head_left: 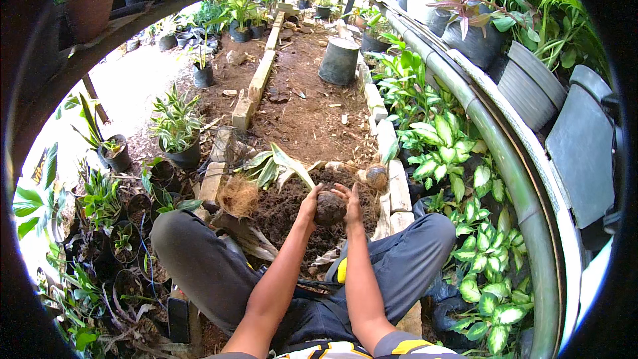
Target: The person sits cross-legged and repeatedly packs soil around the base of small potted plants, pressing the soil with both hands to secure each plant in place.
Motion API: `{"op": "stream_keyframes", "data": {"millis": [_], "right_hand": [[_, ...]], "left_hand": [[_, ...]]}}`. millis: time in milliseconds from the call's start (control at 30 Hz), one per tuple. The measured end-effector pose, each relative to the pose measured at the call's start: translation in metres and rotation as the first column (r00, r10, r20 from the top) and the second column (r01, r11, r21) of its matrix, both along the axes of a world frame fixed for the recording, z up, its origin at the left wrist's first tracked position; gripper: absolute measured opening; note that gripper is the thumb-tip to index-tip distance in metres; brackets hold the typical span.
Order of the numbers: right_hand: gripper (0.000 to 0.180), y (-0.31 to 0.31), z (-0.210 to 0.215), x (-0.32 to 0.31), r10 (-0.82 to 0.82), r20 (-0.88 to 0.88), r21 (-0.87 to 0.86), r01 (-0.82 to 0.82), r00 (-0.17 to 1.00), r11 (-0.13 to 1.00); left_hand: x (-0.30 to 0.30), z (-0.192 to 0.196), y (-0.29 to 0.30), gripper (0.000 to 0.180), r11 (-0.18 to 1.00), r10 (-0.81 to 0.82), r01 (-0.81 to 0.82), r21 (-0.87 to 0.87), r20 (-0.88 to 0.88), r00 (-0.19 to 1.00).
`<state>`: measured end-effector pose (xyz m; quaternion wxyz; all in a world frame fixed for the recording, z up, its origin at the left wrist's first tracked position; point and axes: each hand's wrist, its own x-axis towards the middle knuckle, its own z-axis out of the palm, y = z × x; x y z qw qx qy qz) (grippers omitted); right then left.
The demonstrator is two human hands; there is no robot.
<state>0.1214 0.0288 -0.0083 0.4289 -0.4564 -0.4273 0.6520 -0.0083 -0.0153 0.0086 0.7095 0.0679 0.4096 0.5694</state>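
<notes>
A dark round ball of soil [330, 208] sits between my two hands, above a heap of loose dark soil [282, 207]. My left hand [309, 206] cups its left side, and my right hand [352, 205] curves round its right side. A long pale-green leaf [294, 165] runs from beside my left fingertips up to the left; whether it grows from the ball I cannot tell. More limp green leaves [266, 171] lie at the heap's far edge. Left of the heap is a tuft of brown coconut fibre [238, 196].
A brown rounded object [377, 177] lies by the right-hand border of pale blocks [399, 186]. Farther off, an upturned black pot [339, 62] stands on the earth path. Potted plants [178, 129] crowd the left; variegated leafy plants [488, 246] and a bamboo rail [492, 123] line the right.
</notes>
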Motion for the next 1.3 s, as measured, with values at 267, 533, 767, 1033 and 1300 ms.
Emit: {"op": "stream_keyframes", "data": {"millis": [267, 533, 767, 1033, 1300], "right_hand": [[0.073, -0.016, -0.002, 0.0, 0.07, -0.464, -0.152, -0.157, 0.883, 0.976], [0.06, -0.017, -0.015, -0.004, -0.124, -0.681, -0.258, -0.077, 0.721, 0.963], [0.038, -0.009, -0.022, 0.003, -0.012, -0.729, -0.158, -0.151, 0.684, 0.976], [0.035, -0.019, -0.025, -0.007, -0.05, -0.715, -0.192, -0.127, 0.698, 0.973], [0.039, -0.02, -0.013, 0.0, -0.098, -0.684, -0.232, -0.088, 0.723, 0.969]], "left_hand": [[0.008, -0.015, 0.011, 0.089, 0.994, 0.058, -0.009, 0.109, -0.462, 0.885], [0.016, 0.023, -0.014, 0.062, 0.846, 0.391, 0.299, 0.443, -0.894, 0.218], [0.029, 0.025, -0.028, 0.025, 0.663, 0.687, 0.4, 0.633, -0.727, 0.012], [0.028, 0.005, -0.032, 0.025, 0.666, 0.681, 0.357, 0.655, -0.729, 0.07], [0.036, 0.008, -0.025, 0.018, 0.64, 0.706, 0.321, 0.698, -0.699, 0.112]]}}
